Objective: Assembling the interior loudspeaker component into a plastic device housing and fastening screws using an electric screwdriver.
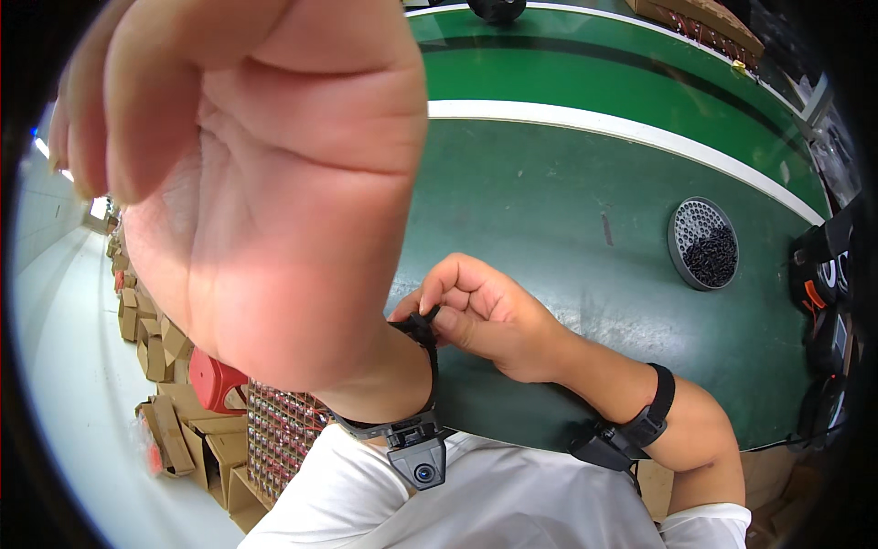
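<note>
Black strap [422, 331], seemingly within right grip [494, 318]

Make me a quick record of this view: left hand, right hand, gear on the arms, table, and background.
Left hand: raised close to the head camera, palm showing, fingers curled, holding nothing visible
Right hand: pinching the black wrist strap at the left wrist
Arm gear: small camera at the left wrist; black armband on the right forearm
Table: dark green top, round gray dish with small black pieces
Background: cardboard boxes, red stool
</note>
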Available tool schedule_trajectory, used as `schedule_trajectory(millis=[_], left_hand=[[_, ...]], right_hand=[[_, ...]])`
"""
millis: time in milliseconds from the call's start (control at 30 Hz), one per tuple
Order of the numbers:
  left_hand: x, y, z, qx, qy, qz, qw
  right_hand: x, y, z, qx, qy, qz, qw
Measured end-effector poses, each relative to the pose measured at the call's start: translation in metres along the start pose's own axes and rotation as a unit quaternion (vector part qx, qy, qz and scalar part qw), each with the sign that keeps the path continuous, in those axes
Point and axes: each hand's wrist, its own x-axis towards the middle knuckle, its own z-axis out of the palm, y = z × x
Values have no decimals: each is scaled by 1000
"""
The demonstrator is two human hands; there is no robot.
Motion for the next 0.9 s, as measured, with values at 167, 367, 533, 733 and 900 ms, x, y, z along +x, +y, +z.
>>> schedule_trajectory(millis=[167, 367, 533, 733, 900], left_hand=[[11, 3, -21, 33, -62, -24, 997], [7, -13, -28, 40, -56, -30, 997], [5, 0, -30, 47, -53, -35, 997], [10, -4, -38, 53, -51, -38, 997], [18, -8, -47, 56, -48, -44, 996]], right_hand=[[-3, -1, 7, -82, 38, -39, 995], [-5, -1, 6, -117, 54, -42, 991], [-5, -2, 7, -45, 61, -57, 996], [-8, 4, 6, -128, 57, -109, 984], [-7, 2, 4, -132, 67, -117, 982]])
